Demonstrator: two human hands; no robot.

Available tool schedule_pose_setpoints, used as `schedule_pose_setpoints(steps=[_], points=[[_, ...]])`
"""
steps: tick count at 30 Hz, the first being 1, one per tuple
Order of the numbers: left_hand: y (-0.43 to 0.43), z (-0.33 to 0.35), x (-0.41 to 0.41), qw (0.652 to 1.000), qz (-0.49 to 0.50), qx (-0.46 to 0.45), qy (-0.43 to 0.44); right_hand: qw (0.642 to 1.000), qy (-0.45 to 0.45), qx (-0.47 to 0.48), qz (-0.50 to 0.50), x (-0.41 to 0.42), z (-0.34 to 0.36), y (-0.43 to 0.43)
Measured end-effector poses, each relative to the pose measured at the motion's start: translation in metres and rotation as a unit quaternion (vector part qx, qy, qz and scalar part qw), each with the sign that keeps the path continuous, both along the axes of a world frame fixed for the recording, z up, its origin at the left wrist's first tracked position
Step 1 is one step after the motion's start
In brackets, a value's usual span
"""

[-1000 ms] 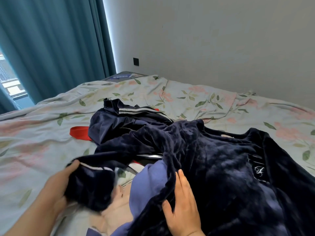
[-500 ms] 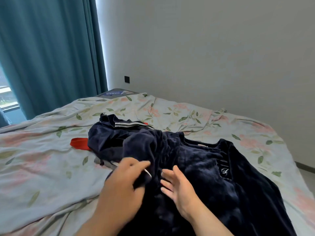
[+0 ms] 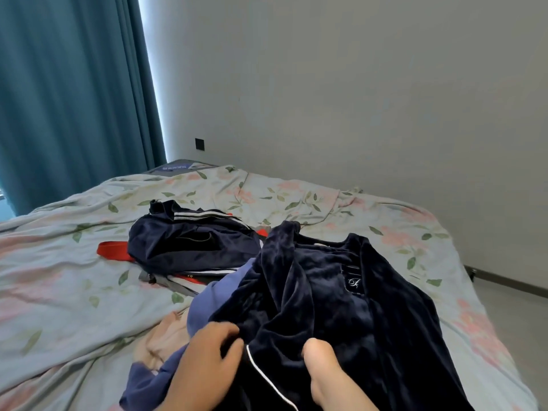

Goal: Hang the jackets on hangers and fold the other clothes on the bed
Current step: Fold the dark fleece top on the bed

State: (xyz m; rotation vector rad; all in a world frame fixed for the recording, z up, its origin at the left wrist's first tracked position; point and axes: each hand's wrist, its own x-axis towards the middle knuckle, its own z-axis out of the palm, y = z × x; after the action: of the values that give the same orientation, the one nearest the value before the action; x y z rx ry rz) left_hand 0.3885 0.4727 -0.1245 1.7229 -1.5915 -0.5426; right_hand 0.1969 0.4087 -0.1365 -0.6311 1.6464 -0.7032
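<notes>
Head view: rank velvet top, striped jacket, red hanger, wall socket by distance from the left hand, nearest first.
1. velvet top: gripped by the left hand.
2. striped jacket: mid-bed, ahead.
3. red hanger: pokes out at the jacket's left.
4. wall socket: far wall.

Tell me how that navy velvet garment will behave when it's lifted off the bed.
Likely floppy: the navy velvet garment lies in deep soft folds and bunches where the left hand and right hand grip it. Probably heavyish for clothing, since the pile looks thick. It may drag the blue-purple garment beneath, which it overlaps.
</notes>
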Motion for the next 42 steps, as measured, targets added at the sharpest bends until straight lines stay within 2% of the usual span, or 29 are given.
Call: schedule_pose_setpoints(steps=[3,5,6,8,10,11,13,15,16,18,21,22,25,26,27,29,30,32,34,35,36,39,40,41,42], points=[[-0.052,-0.005,-0.005,0.996,0.017,0.079,0.032,0.996,0.068,-0.041,-0.028,-0.01,-0.012,-0.007],[-0.08,-0.011,-0.016,0.991,-0.015,0.124,0.039,0.985,0.131,-0.1,-0.047,-0.011,-0.015,-0.014],[-0.092,-0.014,-0.023,0.987,-0.05,0.143,0.056,0.979,0.133,-0.146,-0.047,-0.01,-0.017,-0.017],[-0.106,-0.023,-0.041,0.98,-0.121,0.151,0.048,0.97,0.146,-0.195,-0.011,-0.004,-0.02,-0.019],[-0.108,-0.031,-0.058,0.977,-0.158,0.144,0.012,0.966,0.175,-0.189,0.038,0.001,-0.03,-0.023],[-0.104,-0.036,-0.064,0.975,-0.17,0.142,0.026,0.967,0.175,-0.176,0.055,0.002,-0.032,-0.025],[-0.095,-0.052,-0.067,0.964,-0.171,0.166,0.117,0.982,0.101,-0.156,0.011,-0.003,-0.04,-0.034],[-0.087,-0.063,-0.062,0.926,-0.107,0.242,0.271,0.99,-0.013,-0.122,-0.066,-0.013,-0.045,-0.04],[-0.085,-0.066,-0.059,0.917,-0.088,0.27,0.279,0.987,-0.092,-0.091,-0.098,-0.017,-0.047,-0.041],[-0.072,-0.063,-0.048,0.906,-0.126,0.294,0.276,0.962,-0.242,-0.013,-0.128,-0.023,-0.045,-0.038],[-0.062,-0.052,-0.044,0.797,-0.156,0.387,0.437,0.93,-0.35,0.045,-0.098,-0.028,-0.033,-0.034],[-0.055,-0.051,-0.043,0.808,-0.19,0.367,0.419,0.93,-0.356,0.046,-0.083,-0.03,-0.029,-0.032],[-0.038,-0.045,-0.055,0.857,-0.184,0.312,0.367,0.946,-0.316,0.027,-0.069,-0.027,-0.022,-0.025],[-0.033,-0.044,-0.06,0.888,-0.184,0.282,0.314,0.96,-0.271,0.01,-0.07,-0.026,-0.023,-0.023],[-0.031,-0.034,-0.065,0.896,-0.161,0.285,0.301,0.975,-0.208,-0.021,-0.073,-0.026,-0.024,-0.022],[-0.027,-0.017,-0.069,0.883,-0.156,0.328,0.297,0.99,-0.085,-0.08,-0.077,-0.025,-0.027,-0.017],[-0.023,-0.011,-0.066,0.892,-0.142,0.317,0.291,0.991,-0.049,-0.096,-0.074,-0.024,-0.027,-0.014],[-0.013,-0.006,-0.056,0.934,-0.015,0.237,0.266,0.991,-0.024,-0.125,-0.037,-0.019,-0.021,-0.007],[-0.002,0.001,-0.051,0.965,0.078,0.136,0.209,0.989,-0.044,-0.135,0.041,-0.009,-0.016,-0.001],[0.003,0.005,-0.05,0.967,0.089,0.114,0.211,0.987,-0.043,-0.124,0.093,-0.003,-0.015,0.003],[0.007,0.005,-0.048,0.958,0.083,0.115,0.249,0.982,-0.033,-0.114,0.147,0.002,-0.015,0.008],[0.02,0.008,-0.038,0.92,0.076,0.149,0.353,0.964,0.07,-0.097,0.238,0.01,-0.016,0.017],[0.024,0.006,-0.035,0.924,0.072,0.154,0.343,0.963,0.1,-0.093,0.233,0.009,-0.013,0.018],[0.027,0.005,-0.035,0.935,0.063,0.153,0.315,0.967,0.091,-0.094,0.217,0.007,-0.011,0.018],[0.03,0.004,-0.037,0.947,0.048,0.15,0.281,0.976,0.043,-0.096,0.193,0.005,-0.01,0.016]])
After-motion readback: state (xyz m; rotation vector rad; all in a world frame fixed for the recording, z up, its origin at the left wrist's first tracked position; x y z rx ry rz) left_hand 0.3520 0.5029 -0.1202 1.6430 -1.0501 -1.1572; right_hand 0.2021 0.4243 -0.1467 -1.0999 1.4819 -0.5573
